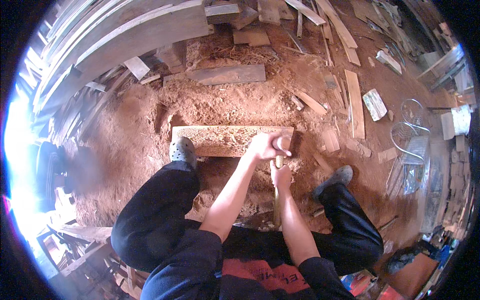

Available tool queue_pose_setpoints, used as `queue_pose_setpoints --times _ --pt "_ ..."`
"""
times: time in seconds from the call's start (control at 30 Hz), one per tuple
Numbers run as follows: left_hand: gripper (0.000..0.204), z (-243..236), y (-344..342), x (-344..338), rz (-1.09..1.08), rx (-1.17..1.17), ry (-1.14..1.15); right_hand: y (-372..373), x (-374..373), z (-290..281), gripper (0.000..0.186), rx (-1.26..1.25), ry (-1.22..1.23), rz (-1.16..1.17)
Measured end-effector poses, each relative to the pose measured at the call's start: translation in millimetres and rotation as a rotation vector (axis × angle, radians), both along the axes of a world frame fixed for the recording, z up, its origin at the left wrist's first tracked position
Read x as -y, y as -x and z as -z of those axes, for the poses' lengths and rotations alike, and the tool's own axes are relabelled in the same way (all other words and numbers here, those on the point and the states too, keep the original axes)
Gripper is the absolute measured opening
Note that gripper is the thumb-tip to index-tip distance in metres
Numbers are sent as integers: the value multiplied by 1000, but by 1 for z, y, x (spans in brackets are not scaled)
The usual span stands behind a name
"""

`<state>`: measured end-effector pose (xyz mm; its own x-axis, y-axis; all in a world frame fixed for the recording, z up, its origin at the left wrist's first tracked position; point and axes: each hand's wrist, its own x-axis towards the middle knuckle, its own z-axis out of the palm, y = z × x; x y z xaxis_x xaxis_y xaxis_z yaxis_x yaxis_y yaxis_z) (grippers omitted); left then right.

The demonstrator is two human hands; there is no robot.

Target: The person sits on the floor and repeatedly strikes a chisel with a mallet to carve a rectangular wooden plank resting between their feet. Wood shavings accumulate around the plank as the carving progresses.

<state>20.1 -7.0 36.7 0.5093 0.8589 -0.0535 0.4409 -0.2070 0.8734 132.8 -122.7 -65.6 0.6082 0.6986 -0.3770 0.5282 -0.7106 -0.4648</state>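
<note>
A pale board (220, 140) with a pitted, rough-cut face lies on the dirt in front of me. My left hand (266, 146) is over its right end, closed around the upper part of a long wooden handle (277, 207). Just below, my right hand (281, 176) wraps round the same handle, which runs back toward my lap. The hands cover the tool's far end, so its kind cannot be made out. On the board's left end rests my left foot in a grey clog (183, 151).
My right clog (340, 177) stands on the reddish ground. Stacked planks (145, 35) fill the upper left. Beyond the board lies a loose plank (227, 74); wood strips (355, 102), a whitish block (374, 105) and a wire-framed object (411, 135) are at right.
</note>
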Motion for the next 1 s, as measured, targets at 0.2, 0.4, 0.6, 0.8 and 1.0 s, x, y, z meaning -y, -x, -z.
queue_pose_setpoints --times 0.2,0.4,0.6,0.8,1.0 --pt "30 19 -22 5 69 150 -142 11 -10 -35 29 -620 -28 232" --pt "32 29 -30 5 65 233 -101 8 -12 -29 28 -489 42 210" --pt "35 26 -28 -1 -18 201 -65 4 -11 -20 30 -471 109 236" --pt "27 24 -23 -1 -1 364 51 -27 13 -43 15 -853 -31 296" --pt "33 30 -25 -7 -47 204 4 -65 14 -168 18 -968 -490 410"
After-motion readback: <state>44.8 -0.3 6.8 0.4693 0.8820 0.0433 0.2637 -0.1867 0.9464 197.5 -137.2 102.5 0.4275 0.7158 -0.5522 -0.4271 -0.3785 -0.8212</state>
